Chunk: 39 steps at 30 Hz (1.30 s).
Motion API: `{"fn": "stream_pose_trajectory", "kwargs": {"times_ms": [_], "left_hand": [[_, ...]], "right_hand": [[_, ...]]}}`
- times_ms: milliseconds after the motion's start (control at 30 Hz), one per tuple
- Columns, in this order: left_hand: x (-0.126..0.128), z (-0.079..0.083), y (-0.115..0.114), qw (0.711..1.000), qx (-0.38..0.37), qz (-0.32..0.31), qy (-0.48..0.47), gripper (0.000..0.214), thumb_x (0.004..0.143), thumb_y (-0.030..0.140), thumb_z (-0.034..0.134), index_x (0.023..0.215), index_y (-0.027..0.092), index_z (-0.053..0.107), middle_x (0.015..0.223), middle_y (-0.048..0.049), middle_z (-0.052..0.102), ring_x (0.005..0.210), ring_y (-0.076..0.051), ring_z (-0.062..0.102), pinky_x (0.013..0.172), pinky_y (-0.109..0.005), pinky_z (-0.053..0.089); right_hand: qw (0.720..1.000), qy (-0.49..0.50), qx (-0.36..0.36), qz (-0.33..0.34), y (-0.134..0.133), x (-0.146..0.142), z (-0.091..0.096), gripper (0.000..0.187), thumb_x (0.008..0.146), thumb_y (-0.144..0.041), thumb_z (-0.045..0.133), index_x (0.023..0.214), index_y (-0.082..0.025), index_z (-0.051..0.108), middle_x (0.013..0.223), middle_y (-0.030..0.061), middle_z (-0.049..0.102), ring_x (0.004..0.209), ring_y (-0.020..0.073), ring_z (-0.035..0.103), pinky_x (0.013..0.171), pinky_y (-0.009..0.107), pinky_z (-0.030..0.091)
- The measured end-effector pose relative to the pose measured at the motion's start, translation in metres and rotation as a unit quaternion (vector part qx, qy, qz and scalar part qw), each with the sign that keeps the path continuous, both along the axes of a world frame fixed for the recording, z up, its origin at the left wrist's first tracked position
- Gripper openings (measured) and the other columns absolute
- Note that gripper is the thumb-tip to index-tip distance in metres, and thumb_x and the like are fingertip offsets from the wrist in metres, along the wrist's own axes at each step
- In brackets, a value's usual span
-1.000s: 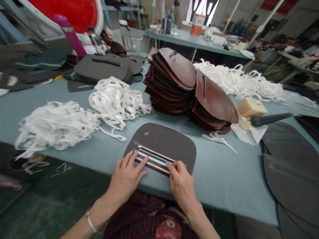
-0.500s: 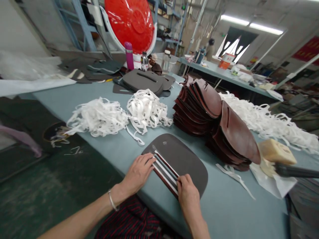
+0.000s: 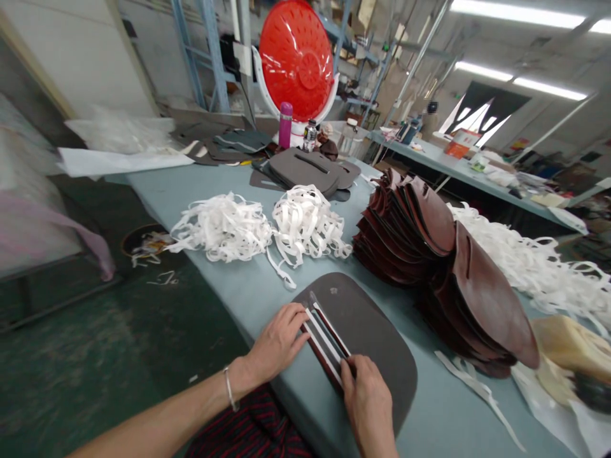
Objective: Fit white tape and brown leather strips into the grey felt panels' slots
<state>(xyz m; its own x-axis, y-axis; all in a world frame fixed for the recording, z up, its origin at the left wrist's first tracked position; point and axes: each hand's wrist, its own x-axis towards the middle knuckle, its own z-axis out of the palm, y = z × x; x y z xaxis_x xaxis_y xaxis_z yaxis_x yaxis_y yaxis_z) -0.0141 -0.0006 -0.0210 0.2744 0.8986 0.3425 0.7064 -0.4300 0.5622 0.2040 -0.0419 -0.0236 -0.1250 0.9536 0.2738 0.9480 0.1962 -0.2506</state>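
Observation:
A dark grey rounded panel (image 3: 367, 324) with a long slot lies near the table edge in front of me. White strips run lengthwise by the slot, and dark brown leather shows along its near edge. My left hand (image 3: 277, 340) is closed at the far end of the nearer white strip (image 3: 321, 343), its fingertips pressed onto it. At the strip's near end my right hand (image 3: 368, 397) is closed, thumb and fingers pinching at the strip and the slot's end. The fingers partly cover both ends.
Two heaps of white tape (image 3: 224, 226) lie beyond the panel. Stacked brown leather pieces (image 3: 487, 286) stand to the right, near a yellowish block (image 3: 573, 343) and loose strips (image 3: 477, 385). Grey panels (image 3: 305, 170), a purple bottle (image 3: 285, 126) and a red round heater (image 3: 296, 57) are at the back.
The view has turned left, so everything sits further right in the picture. Both hands keep their places at the strip's ends, the right fingers shifting slightly.

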Motion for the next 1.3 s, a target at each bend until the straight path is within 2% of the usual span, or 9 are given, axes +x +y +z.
{"fn": "stream_pose_trajectory", "kwargs": {"times_ms": [100,233,400,533,700,867,1067,1200,1300], "left_hand": [[0.000,0.000,0.000,1.000,0.000,0.002,0.002,0.024,0.088,0.020,0.053,0.112,0.019,0.054,0.116,-0.0093,0.052,0.116,-0.023,0.048,0.099,-0.043,0.046],[0.000,-0.002,0.001,1.000,-0.001,0.004,0.007,0.031,0.088,0.020,0.052,0.119,0.020,0.050,0.119,-0.0097,0.051,0.117,-0.023,0.048,0.100,-0.044,0.046],[0.001,-0.004,0.003,0.999,0.005,-0.015,0.051,0.037,0.091,0.018,0.047,0.127,0.022,0.048,0.120,-0.0093,0.052,0.117,-0.024,0.047,0.099,-0.044,0.046],[0.002,-0.007,0.002,0.994,0.032,-0.022,0.098,0.035,0.092,0.020,0.045,0.126,0.017,0.050,0.121,-0.0106,0.053,0.119,-0.025,0.046,0.102,-0.044,0.043],[0.003,-0.009,0.001,0.991,0.041,-0.016,0.124,0.036,0.093,0.022,0.044,0.128,0.017,0.049,0.123,-0.0113,0.053,0.120,-0.025,0.046,0.102,-0.044,0.043],[0.004,-0.010,0.001,0.990,0.045,-0.023,0.132,0.036,0.093,0.022,0.043,0.128,0.017,0.049,0.122,-0.0124,0.054,0.120,-0.025,0.046,0.101,-0.045,0.044],[0.006,-0.013,0.001,0.990,0.036,-0.024,0.134,0.037,0.093,0.024,0.044,0.128,0.016,0.049,0.123,-0.0127,0.053,0.119,-0.025,0.046,0.101,-0.044,0.043],[0.008,-0.012,0.001,0.988,0.038,-0.026,0.147,0.035,0.093,0.024,0.043,0.126,0.017,0.051,0.122,-0.0124,0.052,0.118,-0.025,0.045,0.101,-0.043,0.042],[0.008,-0.012,0.001,0.988,0.047,-0.027,0.146,0.033,0.093,0.024,0.044,0.123,0.018,0.053,0.122,-0.0125,0.052,0.116,-0.026,0.047,0.100,-0.044,0.044]], "right_hand": [[0.999,0.008,0.018,0.029,0.019,-0.027,0.000,0.019,0.091,-0.015,0.043,0.079,-0.021,0.057,0.076,0.0049,0.057,0.073,0.0199,0.055,0.067,0.030,0.043],[0.997,0.027,0.026,0.069,0.045,-0.064,0.005,0.027,0.086,-0.004,0.040,0.093,-0.020,0.061,0.085,0.0065,0.058,0.081,0.0204,0.052,0.070,0.030,0.043],[0.993,-0.045,0.045,0.100,0.046,-0.084,0.005,0.032,0.084,-0.001,0.040,0.105,-0.015,0.060,0.092,0.0104,0.059,0.085,0.0240,0.050,0.071,0.036,0.043],[0.986,-0.104,0.077,0.106,0.023,-0.067,0.000,0.034,0.084,0.000,0.036,0.105,-0.012,0.060,0.092,0.0141,0.059,0.083,0.0262,0.050,0.067,0.039,0.044],[0.977,-0.136,0.109,0.121,-0.026,-0.008,-0.003,0.039,0.083,0.001,0.036,0.112,-0.012,0.058,0.099,0.0153,0.060,0.088,0.0277,0.051,0.069,0.040,0.045],[0.981,-0.124,0.073,0.132,-0.069,0.040,0.004,0.037,0.088,-0.007,0.035,0.119,-0.011,0.056,0.102,0.0154,0.060,0.093,0.0282,0.051,0.077,0.044,0.044],[0.997,-0.016,0.008,0.073,-0.077,0.047,0.003,0.023,0.092,-0.012,0.038,0.105,-0.016,0.058,0.104,0.0114,0.058,0.100,0.0243,0.049,0.082,0.042,0.044],[0.996,0.070,0.029,0.041,-0.076,0.048,-0.002,0.020,0.092,-0.009,0.039,0.099,-0.018,0.055,0.112,0.0097,0.058,0.110,0.0216,0.048,0.090,0.041,0.041],[0.993,0.103,0.040,0.037,-0.077,0.048,-0.002,0.021,0.091,-0.007,0.038,0.096,-0.020,0.054,0.105,0.0065,0.063,0.105,0.0189,0.051,0.088,0.038,0.042]]}}
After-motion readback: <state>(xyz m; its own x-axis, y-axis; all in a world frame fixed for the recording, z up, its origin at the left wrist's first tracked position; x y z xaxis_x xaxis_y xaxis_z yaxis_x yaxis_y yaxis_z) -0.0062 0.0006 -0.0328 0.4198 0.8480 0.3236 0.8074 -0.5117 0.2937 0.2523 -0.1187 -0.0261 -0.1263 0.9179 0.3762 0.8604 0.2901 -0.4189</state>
